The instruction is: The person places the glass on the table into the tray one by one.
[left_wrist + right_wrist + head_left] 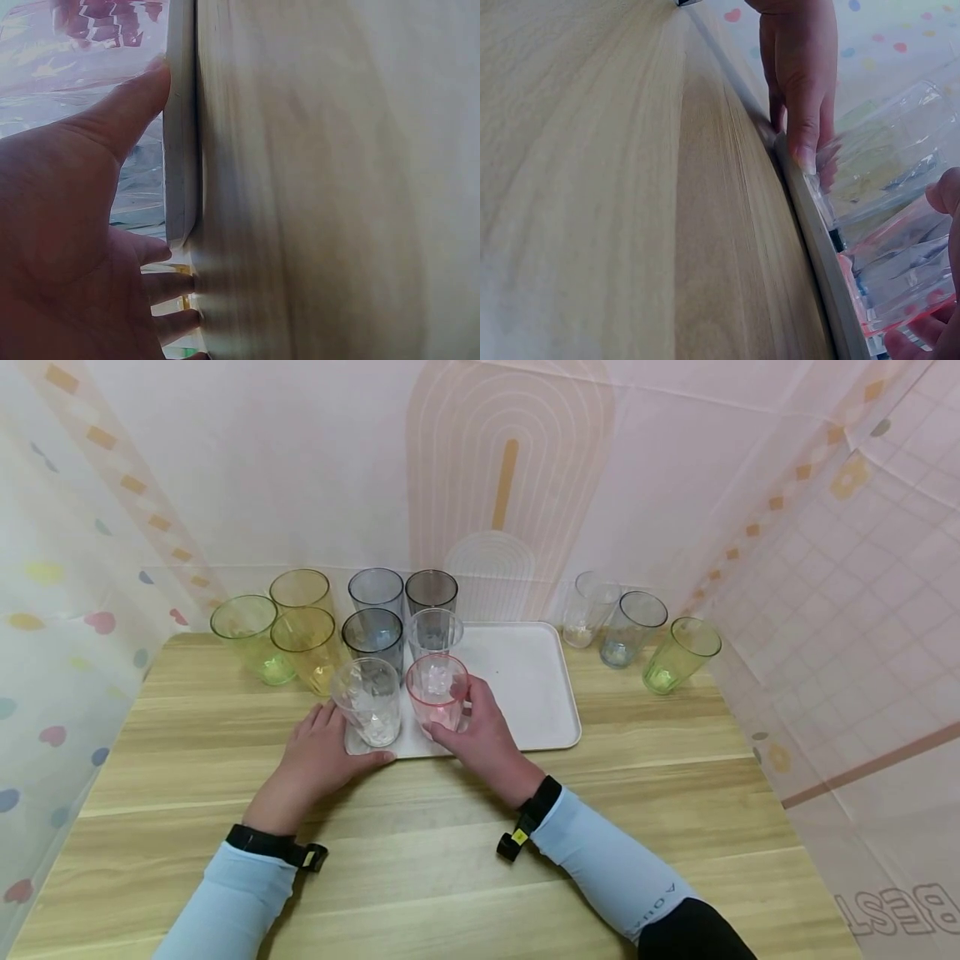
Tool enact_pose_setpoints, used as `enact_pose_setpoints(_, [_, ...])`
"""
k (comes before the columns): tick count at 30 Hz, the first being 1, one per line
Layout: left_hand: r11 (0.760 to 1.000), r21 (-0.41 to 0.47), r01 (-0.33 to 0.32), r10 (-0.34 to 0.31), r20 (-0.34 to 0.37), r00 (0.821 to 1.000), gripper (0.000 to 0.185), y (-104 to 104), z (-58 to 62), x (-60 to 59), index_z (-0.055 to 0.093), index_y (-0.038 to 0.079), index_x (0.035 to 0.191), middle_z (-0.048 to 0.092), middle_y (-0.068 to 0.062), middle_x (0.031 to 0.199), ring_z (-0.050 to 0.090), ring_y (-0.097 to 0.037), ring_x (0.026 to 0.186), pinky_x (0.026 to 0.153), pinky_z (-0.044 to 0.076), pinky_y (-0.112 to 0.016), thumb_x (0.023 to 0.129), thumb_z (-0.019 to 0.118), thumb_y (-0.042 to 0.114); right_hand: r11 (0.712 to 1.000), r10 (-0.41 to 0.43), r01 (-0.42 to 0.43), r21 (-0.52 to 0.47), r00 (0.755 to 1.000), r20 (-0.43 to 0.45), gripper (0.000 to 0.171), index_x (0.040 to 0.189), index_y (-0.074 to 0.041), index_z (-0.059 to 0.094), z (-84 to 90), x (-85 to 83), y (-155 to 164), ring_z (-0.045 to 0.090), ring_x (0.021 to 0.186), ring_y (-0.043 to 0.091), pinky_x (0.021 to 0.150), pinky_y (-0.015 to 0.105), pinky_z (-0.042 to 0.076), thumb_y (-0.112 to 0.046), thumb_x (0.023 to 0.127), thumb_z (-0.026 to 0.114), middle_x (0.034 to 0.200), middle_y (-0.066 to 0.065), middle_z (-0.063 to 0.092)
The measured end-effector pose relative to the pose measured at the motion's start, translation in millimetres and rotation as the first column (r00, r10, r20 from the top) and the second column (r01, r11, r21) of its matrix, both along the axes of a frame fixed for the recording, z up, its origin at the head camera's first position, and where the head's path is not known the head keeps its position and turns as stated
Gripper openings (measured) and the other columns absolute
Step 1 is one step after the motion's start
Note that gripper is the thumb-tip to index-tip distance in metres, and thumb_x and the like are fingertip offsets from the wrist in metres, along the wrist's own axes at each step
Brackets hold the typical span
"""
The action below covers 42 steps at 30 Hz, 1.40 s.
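Note:
A white tray (525, 693) lies on the wooden table (450, 860). At its front-left corner stand a clear glass (367, 702) and, to its right, a pink glass (437, 692). My right hand (468, 714) grips the pink glass (900, 277) from the right side. My left hand (330, 739) lies flat on the table at the tray's corner, with its thumb along the tray's front edge (180, 150) just below the clear glass (885, 165). In the left wrist view the left hand (67, 225) has straight fingers and holds nothing. Another clear glass (435, 635) and a dark grey glass (372, 639) stand behind them.
A green glass (247, 635) and two yellow glasses (303, 647) stand on the table left of the tray, and two grey glasses (375, 589) at the back. Right of the tray are a clear (588, 608), a grey (632, 627) and a green glass (680, 653). Patterned cloth walls enclose the table.

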<state>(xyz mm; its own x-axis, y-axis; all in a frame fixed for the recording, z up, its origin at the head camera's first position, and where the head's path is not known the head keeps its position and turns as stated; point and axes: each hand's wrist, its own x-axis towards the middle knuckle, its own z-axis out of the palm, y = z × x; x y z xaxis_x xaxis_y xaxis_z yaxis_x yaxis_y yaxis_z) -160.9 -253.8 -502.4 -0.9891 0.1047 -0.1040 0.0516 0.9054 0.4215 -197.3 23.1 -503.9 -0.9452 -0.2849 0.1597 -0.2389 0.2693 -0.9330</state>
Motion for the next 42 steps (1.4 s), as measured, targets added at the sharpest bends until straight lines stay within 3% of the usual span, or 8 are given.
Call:
enact_pose_setpoints(12, [1.000,0.030,0.006,-0.006,-0.017,1.000,0.138,-2.6,-4.2,-1.2,0.021,-0.009,0.171,0.025,-0.041,0.171,0.021,-0.065,0.157,0.125,0.019,-0.080,0.085,0.077,0.083,0.997,-0.029,0.024,0.072,0.998,0.062,0.099,0.167,-0.013,0.035,1.2,5.3,25.2,0.049,0.147,0.024,0.121,0.048,0.048,-0.041,0.092,0.093,0.158,0.006,0.048])
enact_pose_setpoints(17, [1.000,0.026,0.001,-0.001,0.006,1.000,0.136,2.4,1.0,-1.9,0.019,-0.011,0.170,0.023,-0.042,0.172,0.019,-0.066,0.157,0.126,0.018,-0.080,0.086,0.080,0.077,0.993,-0.095,0.093,0.070,0.995,0.030,0.092,0.162,-0.004,0.039,-2.5,5.2,68.8,0.055,0.143,0.034,0.123,0.048,0.047,-0.030,0.093,0.094,0.154,0.017,0.051])
enact_pose_setpoints(21, [1.000,0.010,0.007,-0.007,0.029,1.000,0.136,5.2,6.2,-2.2,0.018,-0.012,0.170,0.021,-0.042,0.172,0.018,-0.065,0.158,0.126,0.017,-0.080,0.087,0.079,0.077,0.976,-0.219,0.219,-0.005,0.976,0.005,0.078,0.154,0.002,0.045,-4.1,1.2,119.0,0.059,0.132,0.040,0.115,0.051,0.050,-0.021,0.095,0.091,0.146,0.026,0.055])
enact_pose_setpoints(25, [1.000,-0.002,0.019,-0.019,0.036,0.999,0.137,3.5,6.3,-2.5,0.016,-0.013,0.170,0.019,-0.044,0.172,0.017,-0.067,0.157,0.126,0.017,-0.081,0.089,0.078,0.078,0.910,-0.408,0.405,-0.089,0.913,-0.019,0.060,0.143,0.005,0.051,-3.4,-6.7,174.7,0.061,0.123,0.035,0.106,0.042,0.052,-0.016,0.099,0.086,0.138,0.030,0.059])
enact_pose_setpoints(32, [1.000,0.015,0.012,-0.012,0.006,1.000,0.134,0.4,3.9,0.0,0.019,-0.013,0.169,0.022,-0.042,0.172,0.020,-0.066,0.156,0.124,0.019,-0.081,0.088,0.081,0.073,0.716,-0.697,0.686,-0.131,0.714,-0.065,0.057,0.135,0.006,0.052,0.1,-24.3,252.2,0.059,0.104,0.014,0.088,0.023,0.052,-0.027,0.101,0.084,0.119,0.012,0.059])
enact_pose_setpoints(35, [1.000,0.019,0.008,-0.008,-0.008,1.000,0.135,0.0,2.4,-0.4,0.020,-0.013,0.169,0.024,-0.042,0.171,0.022,-0.066,0.155,0.124,0.020,-0.082,0.087,0.081,0.075,0.662,-0.748,0.739,-0.124,0.661,-0.054,0.063,0.138,0.001,0.048,-1.1,-36.6,274.7,0.055,0.106,0.012,0.088,0.024,0.049,-0.032,0.099,0.086,0.118,0.000,0.051])
enact_pose_setpoints(38, [1.000,0.019,0.010,-0.010,-0.010,1.000,0.137,-0.3,0.4,-1.1,0.019,-0.012,0.170,0.024,-0.042,0.171,0.022,-0.066,0.155,0.123,0.021,-0.082,0.086,0.079,0.079,0.670,-0.741,0.735,-0.103,0.672,-0.021,0.077,0.151,-0.007,0.040,-2.9,-49.9,291.9,0.049,0.120,0.013,0.096,0.027,0.046,-0.036,0.098,0.087,0.129,-0.002,0.044])
enact_pose_setpoints(42, [1.000,0.011,0.020,-0.020,-0.028,0.999,0.137,-1.3,-4.3,-3.0,0.020,-0.011,0.170,0.025,-0.042,0.170,0.023,-0.067,0.154,0.122,0.022,-0.083,0.085,0.078,0.080,0.745,-0.665,0.663,-0.077,0.747,0.002,0.096,0.167,-0.016,0.026,-3.2,-63.0,306.1,0.040,0.144,0.018,0.116,0.035,0.040,-0.037,0.097,0.088,0.156,0.005,0.039])
